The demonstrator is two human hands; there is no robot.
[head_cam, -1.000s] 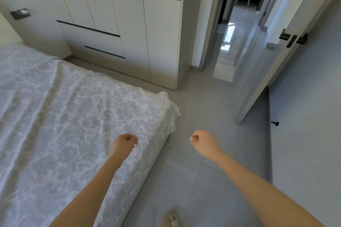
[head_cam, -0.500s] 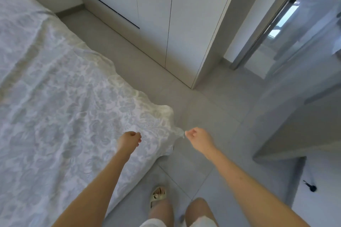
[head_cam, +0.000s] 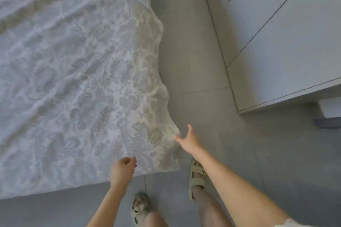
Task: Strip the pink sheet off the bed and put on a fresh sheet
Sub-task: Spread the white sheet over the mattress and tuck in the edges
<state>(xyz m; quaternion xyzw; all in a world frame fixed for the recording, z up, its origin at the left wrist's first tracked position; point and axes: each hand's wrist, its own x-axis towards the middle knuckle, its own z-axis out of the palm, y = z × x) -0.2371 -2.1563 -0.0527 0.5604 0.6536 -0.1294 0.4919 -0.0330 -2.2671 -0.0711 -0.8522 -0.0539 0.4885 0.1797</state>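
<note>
The person is standing at the near corner of the bed (head_cam: 36, 187), with both sandals (head_cam: 196, 178) on the floor (head_cam: 193, 61). The left hand (head_cam: 122, 168) is hovering over the bed's near edge, just beside the corner, with its fingers loosely curled. Whether it is pinching fabric cannot be told. The right hand (head_cam: 186, 140) is reaching to the corner's right side, fingers spread wide and holding nothing, with one fingertip touching the draped fabric.

The sheet (head_cam: 83, 79), pale with a grey floral pattern, is covering the whole visible bed top and hanging over both edges. It is not reading clearly as pink here. Judging by its ripples and loose overhang, it is light, soft and limp — likely to bunch rather than slide, and not fragile. The best hold is the hanging corner flap, gathered in both hands.

Open floor is running along the bed's right edge up to the wardrobe (head_cam: 286, 42) — probably enough room for pulling backward and sideways.
</note>
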